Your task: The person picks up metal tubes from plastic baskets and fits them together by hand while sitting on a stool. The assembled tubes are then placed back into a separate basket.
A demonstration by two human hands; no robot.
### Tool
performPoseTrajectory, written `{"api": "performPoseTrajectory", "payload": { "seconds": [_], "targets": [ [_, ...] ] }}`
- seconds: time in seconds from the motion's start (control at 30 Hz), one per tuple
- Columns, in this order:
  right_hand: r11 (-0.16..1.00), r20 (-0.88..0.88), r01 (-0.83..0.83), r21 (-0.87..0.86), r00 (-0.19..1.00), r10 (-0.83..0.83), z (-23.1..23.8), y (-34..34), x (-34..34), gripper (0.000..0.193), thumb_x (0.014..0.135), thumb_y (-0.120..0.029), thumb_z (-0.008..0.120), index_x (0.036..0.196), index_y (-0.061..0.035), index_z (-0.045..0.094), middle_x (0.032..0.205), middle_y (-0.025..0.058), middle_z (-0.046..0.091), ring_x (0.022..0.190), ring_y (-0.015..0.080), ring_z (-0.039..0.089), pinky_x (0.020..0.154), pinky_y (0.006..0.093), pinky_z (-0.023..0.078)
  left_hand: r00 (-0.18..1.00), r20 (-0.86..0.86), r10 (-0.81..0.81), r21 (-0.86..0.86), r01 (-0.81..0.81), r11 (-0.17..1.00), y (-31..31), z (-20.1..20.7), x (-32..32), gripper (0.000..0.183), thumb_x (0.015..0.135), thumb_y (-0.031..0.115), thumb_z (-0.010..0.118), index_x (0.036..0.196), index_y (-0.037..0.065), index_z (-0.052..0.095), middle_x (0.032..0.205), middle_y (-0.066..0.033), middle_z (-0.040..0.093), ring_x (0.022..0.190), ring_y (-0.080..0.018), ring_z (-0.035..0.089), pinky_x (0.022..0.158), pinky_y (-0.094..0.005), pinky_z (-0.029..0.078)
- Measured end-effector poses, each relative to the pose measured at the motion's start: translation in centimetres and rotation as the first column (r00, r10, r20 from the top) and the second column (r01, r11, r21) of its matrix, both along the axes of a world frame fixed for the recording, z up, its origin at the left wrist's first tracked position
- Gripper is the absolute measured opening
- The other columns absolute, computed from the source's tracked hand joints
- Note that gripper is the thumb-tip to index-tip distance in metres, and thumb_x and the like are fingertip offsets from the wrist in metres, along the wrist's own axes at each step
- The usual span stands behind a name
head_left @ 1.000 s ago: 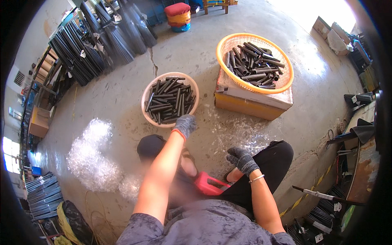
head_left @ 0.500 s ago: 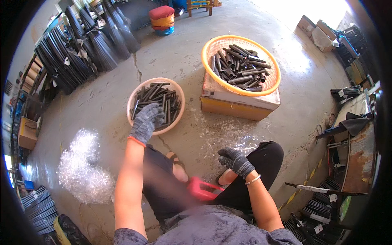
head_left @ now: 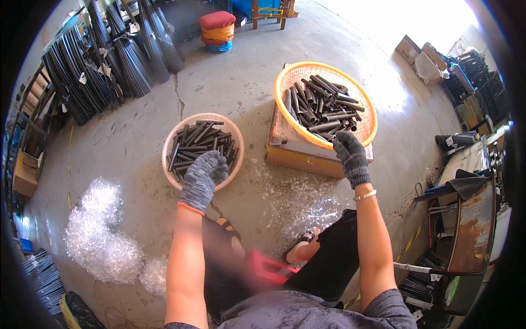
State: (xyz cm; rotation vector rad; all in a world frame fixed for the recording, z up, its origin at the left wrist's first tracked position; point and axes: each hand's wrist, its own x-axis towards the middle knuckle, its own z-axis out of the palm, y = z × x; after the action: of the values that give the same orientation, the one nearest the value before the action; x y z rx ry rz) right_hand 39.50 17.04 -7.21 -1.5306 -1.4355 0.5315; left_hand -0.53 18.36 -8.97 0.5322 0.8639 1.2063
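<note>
My left hand (head_left: 204, 178), in a grey knit glove with an orange cuff, is over the near rim of a small pale pink basket (head_left: 237, 164). Its fingers are curled in; anything inside them is hidden. Several slim dark tubes (head_left: 192, 143) lie jumbled in that basket. Against the near rim of a larger orange-rimmed basket (head_left: 373, 123), my right hand (head_left: 352, 158), also gloved, has its fingers bent together. What they hold, if anything, does not show. Thicker dark tubes (head_left: 329, 117) fill much of this basket.
A cardboard box (head_left: 301, 159) supports the larger basket. Clear plastic scraps (head_left: 98, 236) are heaped on the left floor, with more (head_left: 312, 211) before the box. Bundled dark rods (head_left: 82, 77) lean at far left. A red-topped stool (head_left: 217, 30) stands behind; a rusty metal panel (head_left: 471, 225) is at right.
My right hand has moved from beside my knee up and forward to the larger basket's rim. My left hand has drawn back slightly toward me, and the whole view has shifted.
</note>
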Motion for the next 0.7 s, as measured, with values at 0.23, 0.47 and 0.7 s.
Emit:
{"api": "performPoseTrajectory", "payload": {
  "seconds": [0.23, 0.47, 0.7],
  "targets": [
    [0.959, 0.677, -0.007, -0.285, 0.707, 0.206, 0.3, 9.1, -0.9, 0.024, 0.075, -0.006, 0.066, 0.098, -0.0107, 0.068, 0.093, 0.0142, 0.067, 0.086, 0.0293, 0.063, 0.076, 0.0369, 0.050, 0.997, 0.026, -0.072, 0.019, 0.072, 0.997, -0.4, 1.0, 2.0, 0.018, 0.088, 0.016, 0.059, 0.104, 0.006, 0.062, 0.092, -0.0080, 0.067, 0.080, -0.0217, 0.064, 0.069, -0.0372, 0.053],
    [0.898, 0.787, -0.086, -0.431, 0.450, 0.421, 1.0, 12.8, -2.1, 0.017, 0.080, -0.019, 0.060, 0.092, -0.0103, 0.065, 0.080, 0.0181, 0.064, 0.076, 0.0355, 0.063, 0.070, 0.0397, 0.051, 0.999, -0.021, -0.047, 0.038, 0.048, 0.998, -0.2, 1.6, 2.1, 0.021, 0.090, 0.018, 0.058, 0.106, 0.005, 0.061, 0.093, -0.0080, 0.067, 0.079, -0.0197, 0.064, 0.068, -0.0368, 0.054],
    [0.962, 0.569, -0.077, -0.262, 0.793, 0.219, -3.0, 16.2, -0.8, 0.013, 0.089, -0.017, 0.053, 0.095, -0.0071, 0.059, 0.082, 0.0055, 0.063, 0.082, 0.0190, 0.058, 0.071, 0.0351, 0.048, 0.997, -0.032, -0.075, 0.033, 0.076, 0.997, 0.1, 2.2, 2.7, 0.023, 0.090, 0.016, 0.058, 0.109, 0.004, 0.059, 0.094, -0.0090, 0.066, 0.079, -0.0207, 0.064, 0.070, -0.0358, 0.053]
  ]
}}
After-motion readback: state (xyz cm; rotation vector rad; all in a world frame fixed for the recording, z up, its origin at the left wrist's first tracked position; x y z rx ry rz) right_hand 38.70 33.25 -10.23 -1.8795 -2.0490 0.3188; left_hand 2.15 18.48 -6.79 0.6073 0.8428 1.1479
